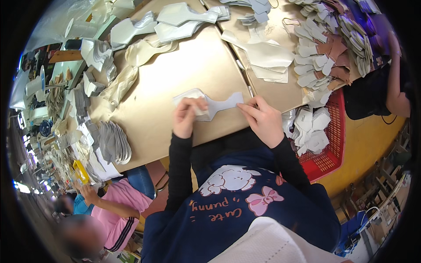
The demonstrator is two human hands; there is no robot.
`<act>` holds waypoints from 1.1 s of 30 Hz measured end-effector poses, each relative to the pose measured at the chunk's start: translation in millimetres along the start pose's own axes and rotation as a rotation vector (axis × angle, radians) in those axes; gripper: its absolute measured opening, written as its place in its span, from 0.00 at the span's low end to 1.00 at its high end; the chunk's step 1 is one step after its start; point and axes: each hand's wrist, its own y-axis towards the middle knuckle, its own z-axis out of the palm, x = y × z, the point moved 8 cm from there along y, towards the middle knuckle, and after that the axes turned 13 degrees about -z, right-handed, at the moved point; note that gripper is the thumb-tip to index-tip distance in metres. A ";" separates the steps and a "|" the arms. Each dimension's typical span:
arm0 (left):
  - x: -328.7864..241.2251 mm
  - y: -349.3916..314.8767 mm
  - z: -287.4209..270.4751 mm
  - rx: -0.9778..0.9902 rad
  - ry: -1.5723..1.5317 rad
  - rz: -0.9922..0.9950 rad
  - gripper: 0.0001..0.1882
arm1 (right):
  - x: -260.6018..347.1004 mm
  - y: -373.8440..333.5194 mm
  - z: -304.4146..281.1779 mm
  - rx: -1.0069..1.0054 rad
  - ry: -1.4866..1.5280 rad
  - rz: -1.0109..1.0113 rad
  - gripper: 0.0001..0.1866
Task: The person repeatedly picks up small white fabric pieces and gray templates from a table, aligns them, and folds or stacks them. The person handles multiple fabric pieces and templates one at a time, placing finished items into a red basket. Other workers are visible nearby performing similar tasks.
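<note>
On the table in front of me lies a light grey cut-out piece (224, 104), wide at its left and narrowing to a squared right end. My right hand (265, 120) pinches the lower corner of that right end between thumb and forefinger. Over the wide left part is my left hand (186, 117), its fingers curled and smeared by motion, so whether it grips anything is unclear. A whitish cut piece (189, 94) shows under and beyond these left fingers, overlapping the grey one.
Stacks of pale cut pieces (186, 19) line the far table (184, 65). Grey stacks (115, 142) stand at left. White and brown bundles (322, 57) fill the far right. A red basket (335, 131) holds white pieces beside my right arm. A co-worker in pink (127, 197) sits at left.
</note>
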 end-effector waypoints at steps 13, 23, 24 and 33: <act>-11.5 -8.2 2.2 -0.166 0.377 -0.132 0.05 | -5.0 4.6 1.1 -0.009 0.073 -0.011 0.12; -3.7 32.2 64.7 -0.314 0.889 -0.035 0.11 | -19.3 1.8 -1.7 -0.053 0.258 0.074 0.06; -2.4 32.0 64.5 -0.328 0.942 -0.046 0.12 | -19.6 2.3 -2.5 -0.072 0.247 0.065 0.06; 1.1 29.8 68.6 -0.369 0.993 0.014 0.07 | -17.8 -1.0 -4.7 -0.155 0.184 0.009 0.06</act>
